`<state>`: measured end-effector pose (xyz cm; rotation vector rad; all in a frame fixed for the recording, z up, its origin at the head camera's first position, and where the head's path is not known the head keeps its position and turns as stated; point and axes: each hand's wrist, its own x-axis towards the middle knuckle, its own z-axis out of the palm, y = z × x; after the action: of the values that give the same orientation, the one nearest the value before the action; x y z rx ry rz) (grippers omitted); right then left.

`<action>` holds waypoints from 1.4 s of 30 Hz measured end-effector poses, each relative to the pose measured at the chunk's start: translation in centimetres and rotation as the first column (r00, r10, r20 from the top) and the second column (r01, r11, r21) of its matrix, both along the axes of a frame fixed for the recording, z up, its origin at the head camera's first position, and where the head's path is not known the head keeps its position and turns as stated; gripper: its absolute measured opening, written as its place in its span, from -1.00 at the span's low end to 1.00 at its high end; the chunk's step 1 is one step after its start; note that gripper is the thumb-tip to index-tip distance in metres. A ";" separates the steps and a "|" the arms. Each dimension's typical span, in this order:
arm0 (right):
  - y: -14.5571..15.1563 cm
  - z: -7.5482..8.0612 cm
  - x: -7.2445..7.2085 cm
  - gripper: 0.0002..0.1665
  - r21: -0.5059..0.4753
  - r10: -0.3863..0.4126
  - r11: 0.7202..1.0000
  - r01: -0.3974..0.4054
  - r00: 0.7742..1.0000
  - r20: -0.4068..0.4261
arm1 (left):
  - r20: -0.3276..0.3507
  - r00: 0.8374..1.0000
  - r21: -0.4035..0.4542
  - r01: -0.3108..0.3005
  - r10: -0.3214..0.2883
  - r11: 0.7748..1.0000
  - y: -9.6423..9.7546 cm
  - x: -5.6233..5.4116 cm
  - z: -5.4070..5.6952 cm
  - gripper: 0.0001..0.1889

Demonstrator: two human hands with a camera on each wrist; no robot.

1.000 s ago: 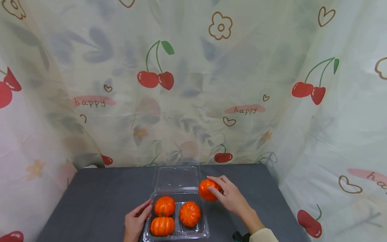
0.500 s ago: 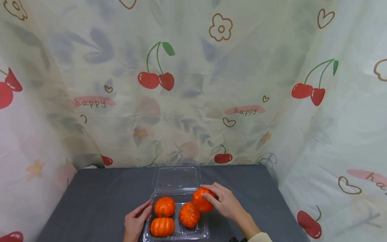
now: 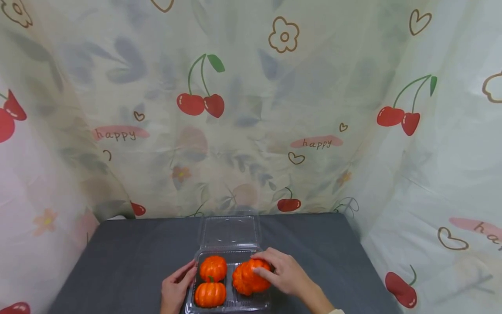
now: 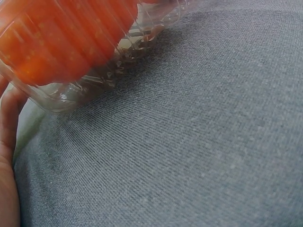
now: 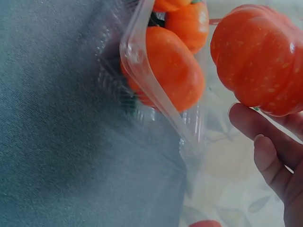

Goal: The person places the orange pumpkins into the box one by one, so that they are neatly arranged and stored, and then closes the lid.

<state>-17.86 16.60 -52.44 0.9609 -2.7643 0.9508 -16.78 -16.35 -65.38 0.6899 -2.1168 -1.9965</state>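
Note:
A clear plastic clamshell container [image 3: 227, 308] sits on the table with its lid [image 3: 230, 231] laid back behind it. Two small orange pumpkins stand in its left half, a rear pumpkin [image 3: 213, 267] and a front pumpkin [image 3: 210, 295] with a green stem. Another pumpkin [image 3: 240, 281] lies in the right half. My right hand [image 3: 288, 274] holds one more pumpkin [image 5: 260, 56] above that half, overlapping the one below in the head view. My left hand [image 3: 175, 288] grips the container's left edge; its fingers [image 4: 8, 118] show beside the plastic wall in the left wrist view.
A dark grey cloth covers the table [image 3: 137, 257] on both sides of the container. A light curtain [image 3: 243, 109] printed with cherries, hearts and flowers hangs behind the table and along both sides.
My right hand has carried its pumpkin left and toward me, from beside the container's rear right corner to above its right half. My left hand and the container have stayed put.

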 end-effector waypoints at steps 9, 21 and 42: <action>-0.8 -0.9 0.8 -0.67 -0.064 0.084 0.995 -0.081 0.996 0.038 | 0.024 1.000 -0.005 0.008 -0.008 1.000 -0.1 -0.1 0.0 -0.35; -1.4 -2.2 1.6 -0.64 -0.014 0.108 0.994 -0.107 0.994 0.020 | 0.034 0.999 0.013 0.022 -0.022 1.000 -0.1 0.0 0.2 -0.28; -1.5 -3.8 1.7 -0.63 -0.029 0.064 0.998 -0.063 0.998 0.006 | -0.003 1.000 0.004 0.022 -0.022 1.000 -0.2 0.1 0.2 -0.37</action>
<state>-16.18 15.13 -56.26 1.0487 -2.7328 1.0025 -16.73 -16.56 -65.15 0.6670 -2.1278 -2.0126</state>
